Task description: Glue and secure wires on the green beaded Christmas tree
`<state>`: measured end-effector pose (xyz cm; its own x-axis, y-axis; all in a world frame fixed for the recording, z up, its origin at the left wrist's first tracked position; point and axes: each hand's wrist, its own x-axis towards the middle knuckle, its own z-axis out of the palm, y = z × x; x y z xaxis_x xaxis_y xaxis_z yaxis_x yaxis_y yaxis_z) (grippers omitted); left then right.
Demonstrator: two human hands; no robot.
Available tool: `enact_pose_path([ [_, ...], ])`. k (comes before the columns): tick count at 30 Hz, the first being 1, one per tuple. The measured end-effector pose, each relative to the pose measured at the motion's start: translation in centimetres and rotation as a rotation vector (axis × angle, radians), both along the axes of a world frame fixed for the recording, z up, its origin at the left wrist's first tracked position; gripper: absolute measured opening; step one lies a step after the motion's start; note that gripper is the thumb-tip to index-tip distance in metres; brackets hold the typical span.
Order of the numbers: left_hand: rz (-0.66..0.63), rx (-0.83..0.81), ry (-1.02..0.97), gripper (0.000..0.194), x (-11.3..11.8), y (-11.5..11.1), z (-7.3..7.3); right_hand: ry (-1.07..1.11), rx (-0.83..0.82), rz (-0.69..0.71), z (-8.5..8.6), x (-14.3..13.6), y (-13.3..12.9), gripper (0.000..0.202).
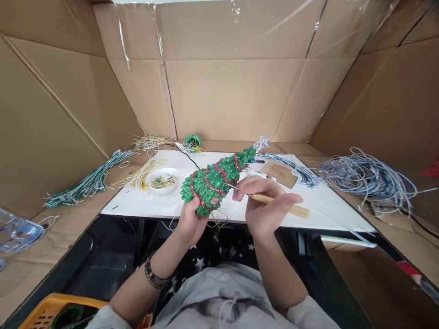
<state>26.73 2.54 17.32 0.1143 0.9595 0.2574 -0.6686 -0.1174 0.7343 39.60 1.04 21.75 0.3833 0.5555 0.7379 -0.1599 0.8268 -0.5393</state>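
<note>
Head view, single frame.

Left hand [190,223]: closed around the base of a small green beaded tree [215,179], thumb on its lower front. Tree is held above the near edge of the white bench [144,205], tilted so its top leans far and to the right. Red bead garlands wind around it; a clear star [261,143] sits at the tip. Thin loose wires hang from the base near the left palm. A dark beaded bracelet [154,277] is on the left wrist.

Right hand [264,204]: fingers curled around a wooden-handled tool [284,204], handle pointing right. Its thin metal tip reaches left to the tree's middle; whether it touches the beads cannot be told.

On the bench, left of the tree: a white bowl [163,179] with small green and yellow pieces. Just left of the bowl, a bundle of yellow wires [144,173]. Far right of the tree, a brown board [279,172].

Off the bench, on cardboard: a green-and-white wire bundle [91,180] at far left, a small green spool [193,141] at the far edge, a tangled heap of blue-grey wires [370,178] at right.

Cardboard walls [233,91] enclose the workplace. Orange basket [51,310] at near left.
</note>
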Motion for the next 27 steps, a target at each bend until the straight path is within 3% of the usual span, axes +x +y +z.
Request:
enact_pose_path([
  [5, -0.027, 0.0, -0.016, 0.061, 0.1, 0.03, 0.0, 0.055, 0.033, 0.088, -0.02, -0.1, -0.01, 0.067],
  [12, -0.061, -0.01, -0.019, 0.06, 0.08, -0.13, 0.5, 0.071, 0.077, 0.11, -0.2, -0.47, -0.19, 0.068],
  [21, -0.075, -0.001, -0.016, 0.057, 0.01, -0.1, 0.4, -0.009, 0.083, -0.018, -0.5, -0.57, -0.08, 0.068],
  [27, -0.109, -0.001, -0.023, 0.057, -0.18, 0.08, 0.32, -0.041, 0.07, -0.025, -0.64, -0.52, -0.13, 0.069],
])
